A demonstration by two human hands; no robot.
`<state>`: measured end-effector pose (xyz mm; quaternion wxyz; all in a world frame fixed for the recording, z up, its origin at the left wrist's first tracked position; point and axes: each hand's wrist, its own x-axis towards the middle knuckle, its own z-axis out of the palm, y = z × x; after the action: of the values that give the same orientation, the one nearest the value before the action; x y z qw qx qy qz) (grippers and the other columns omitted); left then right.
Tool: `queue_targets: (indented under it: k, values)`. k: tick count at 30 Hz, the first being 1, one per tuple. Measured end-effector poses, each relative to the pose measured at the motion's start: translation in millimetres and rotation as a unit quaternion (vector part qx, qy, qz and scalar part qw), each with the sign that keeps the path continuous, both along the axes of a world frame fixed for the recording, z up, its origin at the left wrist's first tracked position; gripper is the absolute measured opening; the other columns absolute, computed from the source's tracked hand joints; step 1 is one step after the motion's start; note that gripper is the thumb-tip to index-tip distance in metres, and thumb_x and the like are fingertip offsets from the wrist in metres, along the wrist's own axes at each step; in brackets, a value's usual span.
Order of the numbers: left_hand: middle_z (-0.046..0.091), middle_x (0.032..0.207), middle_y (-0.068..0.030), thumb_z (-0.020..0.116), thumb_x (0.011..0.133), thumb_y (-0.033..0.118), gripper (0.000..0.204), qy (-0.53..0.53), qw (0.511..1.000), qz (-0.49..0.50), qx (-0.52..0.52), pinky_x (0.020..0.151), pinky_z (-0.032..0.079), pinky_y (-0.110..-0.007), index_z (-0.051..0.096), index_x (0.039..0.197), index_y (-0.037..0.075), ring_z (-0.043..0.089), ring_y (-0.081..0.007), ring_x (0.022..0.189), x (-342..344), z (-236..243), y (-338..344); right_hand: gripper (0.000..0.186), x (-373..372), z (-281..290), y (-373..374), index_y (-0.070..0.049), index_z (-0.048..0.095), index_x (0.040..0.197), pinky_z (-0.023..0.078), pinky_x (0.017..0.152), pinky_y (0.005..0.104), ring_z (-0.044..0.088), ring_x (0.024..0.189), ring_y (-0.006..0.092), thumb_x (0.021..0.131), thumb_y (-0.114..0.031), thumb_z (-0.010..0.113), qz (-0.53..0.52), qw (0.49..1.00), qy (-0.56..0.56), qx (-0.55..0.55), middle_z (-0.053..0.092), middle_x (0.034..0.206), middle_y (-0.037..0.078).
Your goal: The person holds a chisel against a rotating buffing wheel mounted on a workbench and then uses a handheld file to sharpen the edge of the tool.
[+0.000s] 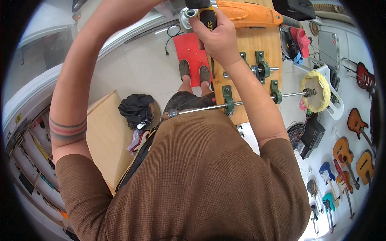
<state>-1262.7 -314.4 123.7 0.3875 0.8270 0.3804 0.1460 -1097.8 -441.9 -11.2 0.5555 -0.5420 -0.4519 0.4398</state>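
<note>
My left arm [80,76] reaches to the top edge, where my left hand is cut off and its fingers are hidden. My right hand [217,38] grips a yellow-and-black handled tool [208,18], thumb by a silver metal fitting [189,14]. Beside it, a long orange tool body [251,15] lies on the wooden bench [245,40]. Below my right hand, green bearing blocks [227,100] carry a steel shaft [209,107], with a chuck [172,113] at one end and a yellow-edged buffing wheel [321,92] at the other. A shorter shaft [273,69] sits above.
A red mat [185,46] is under my feet, near a black cord [168,40]. A plywood box [100,140] and black cloth [132,110] stand lower left. A white stool [335,108], pink sandals [302,38] and wall-hung guitars [341,152] are on the right.
</note>
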Motion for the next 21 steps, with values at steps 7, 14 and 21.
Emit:
queue_targets:
  k: [7, 14, 21]
  values:
    - [0.069, 0.079, -0.0043, 0.067, 0.100, 0.018, 0.024, 0.051, 0.997, 0.043, -0.036, 0.074, 0.052, -0.032, 0.071, 0.101, -0.005, 0.063, -0.0153, 0.074, 11.0, 6.3, 0.3, 0.024, 2.1, -5.0, -1.1, 0.000, 0.067, 0.095, 0.049, 0.059, 0.0297, 0.057, 0.062, 0.0108, 0.090, -0.020, 0.078, 0.006, 1.000, -0.025, -0.006, 0.064, 0.071, 0.003]
    - [0.073, 0.089, -0.0082, 0.065, 0.099, 0.016, 0.024, 0.054, 0.993, 0.079, -0.066, 0.080, 0.053, -0.032, 0.074, 0.111, -0.004, 0.065, -0.0170, 0.082, 11.7, 24.7, -3.9, 0.025, 0.3, -7.7, -1.1, 0.000, 0.066, 0.094, 0.049, 0.058, 0.0310, 0.057, 0.061, 0.0129, 0.089, -0.022, 0.078, 0.009, 1.000, -0.018, -0.011, 0.062, 0.068, 0.004]
    - [0.073, 0.089, -0.0103, 0.065, 0.099, 0.017, 0.028, 0.010, 0.992, 0.125, -0.029, 0.081, 0.052, -0.033, 0.074, 0.115, -0.004, 0.065, -0.0174, 0.082, 10.3, 13.4, 3.6, 0.025, 1.3, -10.7, -0.3, 0.000, 0.067, 0.095, 0.050, 0.058, 0.0321, 0.058, 0.060, 0.0136, 0.087, -0.021, 0.079, 0.014, 1.000, -0.022, -0.018, 0.062, 0.067, 0.005]
